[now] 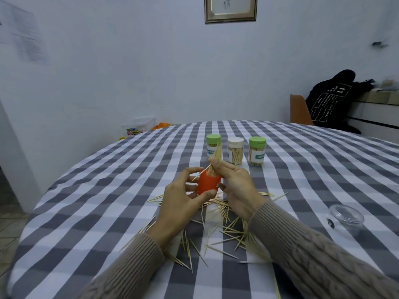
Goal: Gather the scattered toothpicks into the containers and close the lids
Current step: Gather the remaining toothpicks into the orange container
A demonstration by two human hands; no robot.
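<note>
The left hand (181, 195) grasps the small red plastic container (208, 184) above the middle of the worktop (86, 190). The right hand (234, 184) pinches a bundle of thin wooden toothpicks (217, 157) directly over its mouth, long axis nearly upright, lower tips entering. Many scattered toothpicks (226, 231) lie toward the near edge.

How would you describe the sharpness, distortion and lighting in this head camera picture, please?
Head view: wide-angle lens bows the checked tablecloth edge into a curve; the paper on the wall at top left is smeared; the hands and the red container are fairly sharp; light is soft and cool, with faint shadows under the scattered toothpicks.
</note>
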